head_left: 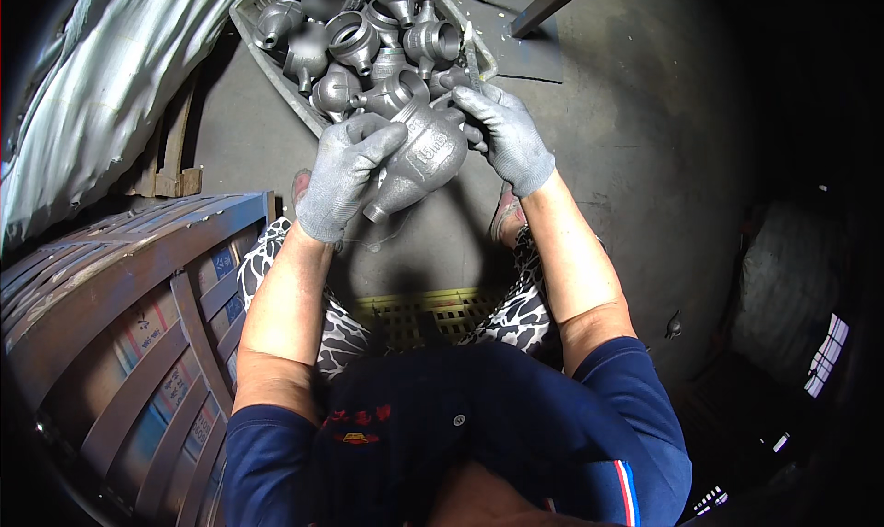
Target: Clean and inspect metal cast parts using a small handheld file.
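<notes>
Casting point(419, 158), grey metal valve-type body w/ bulbous middle and open necks, sits mid-frame, held up between both gloved hands just near of the crate. Left hand point(345, 172) fingers curl together, clamped over its left shoulder; right hand point(505, 133) fingers wrap the right side by the upper neck, thumb side hidden. Looks heavy, rigid, rough-skinned, so not slippery in knit gloves; best grip probably round the belly or a neck. Far side: grey plastic crate point(276, 76) full of similar castings. Left: strapped wooden drum-like bundle point(120, 287). Near: yellow grid stool point(428, 310) under the person.
</notes>
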Available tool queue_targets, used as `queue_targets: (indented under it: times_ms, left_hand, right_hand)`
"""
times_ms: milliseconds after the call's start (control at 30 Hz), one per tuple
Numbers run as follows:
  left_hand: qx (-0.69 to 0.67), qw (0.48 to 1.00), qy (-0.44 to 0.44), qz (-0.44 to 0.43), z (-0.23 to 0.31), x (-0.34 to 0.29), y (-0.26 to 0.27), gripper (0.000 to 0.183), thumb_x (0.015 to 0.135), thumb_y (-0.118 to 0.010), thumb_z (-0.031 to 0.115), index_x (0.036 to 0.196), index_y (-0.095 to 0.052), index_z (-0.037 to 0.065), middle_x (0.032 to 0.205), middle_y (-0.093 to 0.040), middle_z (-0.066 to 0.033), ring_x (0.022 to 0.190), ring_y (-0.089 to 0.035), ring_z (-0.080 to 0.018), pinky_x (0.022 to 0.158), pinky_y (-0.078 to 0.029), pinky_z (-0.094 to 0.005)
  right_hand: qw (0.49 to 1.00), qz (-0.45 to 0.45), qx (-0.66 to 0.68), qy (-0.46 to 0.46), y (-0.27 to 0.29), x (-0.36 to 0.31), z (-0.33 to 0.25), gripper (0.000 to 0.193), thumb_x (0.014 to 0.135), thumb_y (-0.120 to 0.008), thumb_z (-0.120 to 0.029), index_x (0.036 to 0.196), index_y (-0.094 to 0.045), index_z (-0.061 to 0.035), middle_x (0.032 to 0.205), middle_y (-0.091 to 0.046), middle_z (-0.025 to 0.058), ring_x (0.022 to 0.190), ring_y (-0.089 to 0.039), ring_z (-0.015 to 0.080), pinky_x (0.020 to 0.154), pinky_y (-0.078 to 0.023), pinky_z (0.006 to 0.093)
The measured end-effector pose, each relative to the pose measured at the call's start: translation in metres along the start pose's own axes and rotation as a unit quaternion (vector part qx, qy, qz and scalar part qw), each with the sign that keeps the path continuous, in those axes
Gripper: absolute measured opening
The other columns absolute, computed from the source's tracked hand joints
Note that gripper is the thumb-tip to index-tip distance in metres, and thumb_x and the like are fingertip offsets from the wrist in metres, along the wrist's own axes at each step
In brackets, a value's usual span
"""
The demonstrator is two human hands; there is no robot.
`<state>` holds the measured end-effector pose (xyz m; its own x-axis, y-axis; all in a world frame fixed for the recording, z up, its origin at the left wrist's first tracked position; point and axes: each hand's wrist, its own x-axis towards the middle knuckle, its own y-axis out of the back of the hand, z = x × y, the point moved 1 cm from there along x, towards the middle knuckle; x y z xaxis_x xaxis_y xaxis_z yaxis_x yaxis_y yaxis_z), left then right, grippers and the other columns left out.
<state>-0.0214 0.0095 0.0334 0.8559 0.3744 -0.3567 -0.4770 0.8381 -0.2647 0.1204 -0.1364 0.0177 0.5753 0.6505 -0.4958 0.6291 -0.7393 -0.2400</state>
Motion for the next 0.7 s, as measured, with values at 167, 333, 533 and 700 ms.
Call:
queue_targets:
  times_ms: [167,333,533,700]
  left_hand:
    - [0.007,0.998,0.020,-0.058,-0.002,0.001,0.003,0.030,0.079,-0.067,0.014,0.104,-0.060,-0.002,0.090,-0.063,-0.0030,0.077,-0.058,-0.0086,0.068,-0.047,-0.0226]
    - [0.030,0.992,-0.117,-0.046,0.015,-0.004,-0.008,0.062,0.075,-0.068,0.017,0.130,-0.046,0.000,0.129,-0.050,-0.0116,0.119,-0.047,-0.0202,0.102,-0.036,-0.0337]
    - [0.263,0.934,-0.241,-0.028,0.002,0.001,-0.006,0.043,0.081,-0.065,0.027,0.116,-0.061,0.003,0.137,-0.042,-0.0153,0.129,-0.037,-0.0265,0.105,-0.031,-0.0374]
    - [-0.046,0.999,-0.007,-0.008,-0.009,-0.001,0.002,0.035,0.090,-0.056,0.019,0.114,-0.056,-0.005,0.118,-0.055,-0.0131,0.104,-0.054,-0.0171,0.087,-0.047,-0.0293]
  right_hand:
    - [0.998,0.038,0.042,0.019,0.001,-0.004,-0.006,0.026,0.091,-0.054,-0.024,0.106,-0.063,-0.0040,0.074,-0.059,-0.0029,0.050,-0.039,-0.0006,0.042,-0.028,0.0138]
    - [0.991,0.089,0.087,0.057,0.009,-0.007,-0.015,0.025,0.090,-0.054,-0.024,0.105,-0.062,-0.0062,0.069,-0.053,-0.0050,0.048,-0.038,-0.0005,0.039,-0.026,0.0150]
    - [0.982,0.132,0.125,0.042,0.015,-0.006,-0.016,0.020,0.091,-0.053,-0.025,0.098,-0.061,-0.0073,0.064,-0.048,-0.0060,0.047,-0.036,0.0005,0.038,-0.026,0.0159]
    - [0.978,0.112,0.162,0.066,0.031,0.004,-0.007,0.020,0.091,-0.053,-0.021,0.101,-0.059,-0.0042,0.071,-0.054,-0.0024,0.050,-0.039,0.0015,0.040,-0.028,0.0157]
